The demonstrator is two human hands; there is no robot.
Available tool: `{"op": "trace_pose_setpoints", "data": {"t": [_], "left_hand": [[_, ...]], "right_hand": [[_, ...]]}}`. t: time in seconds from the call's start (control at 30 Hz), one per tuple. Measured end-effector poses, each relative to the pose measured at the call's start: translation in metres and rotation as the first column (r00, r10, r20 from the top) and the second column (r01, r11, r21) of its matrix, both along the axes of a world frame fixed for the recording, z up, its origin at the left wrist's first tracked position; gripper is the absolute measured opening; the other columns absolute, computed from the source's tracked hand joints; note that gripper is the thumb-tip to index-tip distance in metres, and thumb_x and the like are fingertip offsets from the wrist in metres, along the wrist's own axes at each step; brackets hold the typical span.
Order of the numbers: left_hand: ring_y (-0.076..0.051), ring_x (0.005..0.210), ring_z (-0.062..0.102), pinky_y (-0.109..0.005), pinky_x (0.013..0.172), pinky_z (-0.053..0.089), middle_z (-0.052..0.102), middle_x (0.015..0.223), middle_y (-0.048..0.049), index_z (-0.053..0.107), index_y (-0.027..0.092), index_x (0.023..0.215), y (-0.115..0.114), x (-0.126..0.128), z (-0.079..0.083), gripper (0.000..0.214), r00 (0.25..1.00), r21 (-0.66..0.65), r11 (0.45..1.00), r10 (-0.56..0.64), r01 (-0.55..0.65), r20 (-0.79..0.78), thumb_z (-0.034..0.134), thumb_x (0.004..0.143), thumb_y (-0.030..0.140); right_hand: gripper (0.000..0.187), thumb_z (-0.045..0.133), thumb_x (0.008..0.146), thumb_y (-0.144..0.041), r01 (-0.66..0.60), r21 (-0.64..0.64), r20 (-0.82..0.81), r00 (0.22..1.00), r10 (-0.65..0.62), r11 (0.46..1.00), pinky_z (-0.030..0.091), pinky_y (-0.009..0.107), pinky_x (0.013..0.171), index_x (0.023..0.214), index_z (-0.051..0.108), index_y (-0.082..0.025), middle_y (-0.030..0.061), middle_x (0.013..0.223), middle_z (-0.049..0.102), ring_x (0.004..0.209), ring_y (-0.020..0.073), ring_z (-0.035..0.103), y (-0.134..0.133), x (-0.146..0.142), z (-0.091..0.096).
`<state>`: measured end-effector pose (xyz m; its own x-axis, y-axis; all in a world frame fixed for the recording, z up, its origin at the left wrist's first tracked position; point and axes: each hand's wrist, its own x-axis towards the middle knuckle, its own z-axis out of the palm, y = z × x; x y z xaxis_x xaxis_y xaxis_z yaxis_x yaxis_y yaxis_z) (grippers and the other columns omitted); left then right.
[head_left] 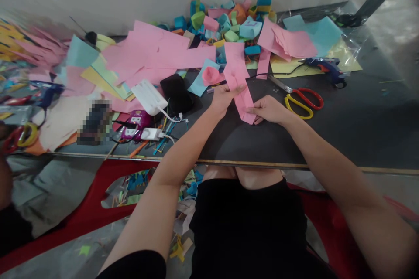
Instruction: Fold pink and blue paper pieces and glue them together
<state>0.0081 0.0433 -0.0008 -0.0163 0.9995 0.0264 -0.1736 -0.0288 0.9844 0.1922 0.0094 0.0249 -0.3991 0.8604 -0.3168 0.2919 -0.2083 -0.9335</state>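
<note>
A long pink paper strip (234, 71) with fold creases slants toward me over the dark table. My left hand (225, 97) grips its left side near the middle, thumb lying across the paper. The strip's near end is pinched between the thumb and fingers of my right hand (266, 110). Just beyond my left hand sits a small rolled pink paper piece (211, 76) beside a light blue sheet (200, 85). Scissors (304, 98) with one red and one yellow handle loop lie to the right of my right hand.
Folded colourful paper pieces (225, 24) are heaped against the wall. Pink sheets (150, 54) spread at left. A blue glue gun (327, 69) lies at right, its cable crossing behind the strip. A white power bank (149, 97) and black phone-like object (176, 93) lie left. Another person's arm (5, 174) shows at far left.
</note>
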Motion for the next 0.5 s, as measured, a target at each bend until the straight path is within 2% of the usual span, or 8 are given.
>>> {"op": "trace_pose_setpoints", "data": {"t": [0.13,0.2,0.27,0.37,0.43,0.5], "left_hand": [[-0.014,0.069,0.066,-0.028,0.069,0.055,0.069,0.064,-0.0005,0.067,0.018,0.06,0.001,-0.001,0.001,0.04,1.0,0.012,1.0,-0.015,0.015,0.006,0.097,0.067,0.044],[-0.014,0.069,0.066,-0.028,0.069,0.056,0.069,0.064,-0.0004,0.069,0.018,0.061,-0.001,0.0,0.001,0.04,1.0,0.017,1.0,-0.014,0.014,0.021,0.097,0.066,0.046],[-0.014,0.069,0.067,-0.028,0.068,0.056,0.07,0.065,-0.0001,0.07,0.019,0.063,-0.003,0.002,0.001,0.04,1.0,0.021,1.0,-0.02,0.02,0.021,0.097,0.066,0.049],[-0.012,0.067,0.065,-0.027,0.065,0.054,0.071,0.068,0.0007,0.071,0.018,0.065,-0.007,0.006,0.002,0.041,0.999,0.025,0.999,-0.034,0.034,0.002,0.097,0.066,0.051],[-0.012,0.066,0.064,-0.026,0.062,0.052,0.07,0.068,0.001,0.07,0.018,0.065,-0.007,0.007,0.001,0.044,0.999,0.017,0.999,-0.035,0.035,-0.005,0.096,0.066,0.053],[-0.012,0.066,0.064,-0.026,0.06,0.052,0.067,0.066,0.0005,0.068,0.018,0.064,-0.004,0.005,0.0,0.049,0.999,0.007,0.999,-0.033,0.033,-0.005,0.094,0.068,0.059]], "right_hand": [[0.047,0.099,0.059,-0.059,-0.007,-0.04,-0.005,1.0,0.007,0.999,0.06,0.027,0.053,0.06,0.077,-0.018,0.0073,0.061,0.073,0.055,0.0146,0.069,-0.001,-0.001,0.004],[0.051,0.098,0.055,-0.063,-0.016,-0.014,-0.006,1.0,0.016,1.0,0.058,0.027,0.054,0.058,0.075,-0.018,0.005,0.06,0.071,0.056,0.0142,0.066,-0.001,0.0,0.003],[0.057,0.095,0.055,-0.069,-0.012,0.081,-0.007,1.0,0.012,0.997,0.05,0.026,0.051,0.054,0.07,-0.019,0.0001,0.053,0.061,0.052,0.0111,0.057,0.0,0.0,0.0],[0.066,0.088,0.061,-0.076,0.03,0.266,0.032,0.999,-0.04,0.964,0.029,0.026,0.048,0.046,0.057,-0.019,-0.0049,0.047,0.043,0.049,0.0067,0.036,0.001,0.002,-0.006],[0.069,0.086,0.065,-0.074,0.05,0.313,0.061,0.995,-0.073,0.948,0.023,0.027,0.051,0.044,0.052,-0.019,-0.0049,0.048,0.038,0.052,0.0071,0.031,0.002,0.002,-0.009],[0.066,0.088,0.067,-0.07,0.06,0.303,0.076,0.993,-0.087,0.951,0.024,0.029,0.053,0.045,0.051,-0.02,-0.0042,0.05,0.039,0.054,0.0087,0.033,0.002,0.002,-0.009]]}}
